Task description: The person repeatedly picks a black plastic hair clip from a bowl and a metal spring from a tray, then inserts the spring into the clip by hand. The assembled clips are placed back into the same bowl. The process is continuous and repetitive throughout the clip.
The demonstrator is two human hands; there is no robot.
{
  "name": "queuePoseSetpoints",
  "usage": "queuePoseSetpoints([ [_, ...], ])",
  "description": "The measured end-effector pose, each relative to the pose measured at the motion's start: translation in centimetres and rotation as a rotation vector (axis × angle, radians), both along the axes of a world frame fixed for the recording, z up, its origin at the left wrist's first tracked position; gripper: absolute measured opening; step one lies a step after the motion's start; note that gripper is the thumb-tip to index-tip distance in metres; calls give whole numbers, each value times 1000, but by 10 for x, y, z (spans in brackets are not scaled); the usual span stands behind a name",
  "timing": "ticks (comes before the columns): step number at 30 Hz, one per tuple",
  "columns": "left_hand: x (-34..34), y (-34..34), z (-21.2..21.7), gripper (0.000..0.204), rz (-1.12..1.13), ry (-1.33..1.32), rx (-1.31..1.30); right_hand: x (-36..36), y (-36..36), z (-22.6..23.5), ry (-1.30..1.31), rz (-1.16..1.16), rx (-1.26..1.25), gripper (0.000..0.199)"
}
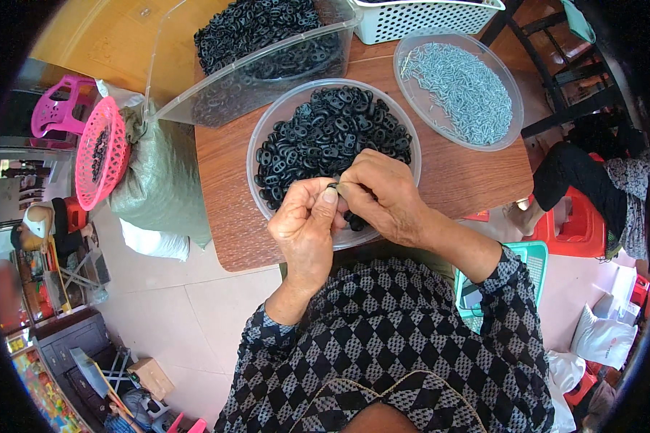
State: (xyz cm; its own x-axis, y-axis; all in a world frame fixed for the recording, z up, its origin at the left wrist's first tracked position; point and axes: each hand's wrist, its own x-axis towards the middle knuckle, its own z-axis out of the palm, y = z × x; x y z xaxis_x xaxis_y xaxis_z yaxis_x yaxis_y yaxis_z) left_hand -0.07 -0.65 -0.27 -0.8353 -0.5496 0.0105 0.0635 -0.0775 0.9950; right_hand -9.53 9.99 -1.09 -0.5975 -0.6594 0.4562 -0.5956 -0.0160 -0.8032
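Observation:
My left hand point(305, 227) pinches a small black plastic piece point(332, 185) between thumb and forefinger. Against it, the fingertips of my right hand point(384, 196) are pressed closed; what they hold is too small and covered to make out. Both hands meet over the near edge of a round translucent tub point(253, 162). Heaped in the tub are black oval pieces with two holes point(332, 130). A few more black pieces point(354, 221) show below my right fingers. To the far right, a round clear dish point(516, 115) carries many small silvery pins or screws point(458, 90).
Everything stands on a brown wooden table point(227, 195). A large clear bin point(253, 76) of black pieces is at the back left, beside a white perforated basket point(426, 22). A stuffed sack point(159, 180) leans left. Another person's leg point(567, 180) is at right, near a red stool point(574, 227).

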Motion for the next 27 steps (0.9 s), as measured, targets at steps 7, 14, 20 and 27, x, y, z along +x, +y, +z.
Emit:
queuePoseSetpoints([
  [7, -3, -9, -2, 12, -33, 14, 218, -4, -1, 5, -92, -9, 4, 8],
  [14, -1, -9, 0, 11, 8, 36, 197, -1, -9, 6, -146, 3, 15, 12],
  [20, -11, -13, 3, 8, 43, 78, 121, -9, -21, 0, 34, -2, -46, 14],
  [27, -4, -28, 1, 10, 89, 121, 184, -22, -17, 6, 211, 67, 25, 7],
])
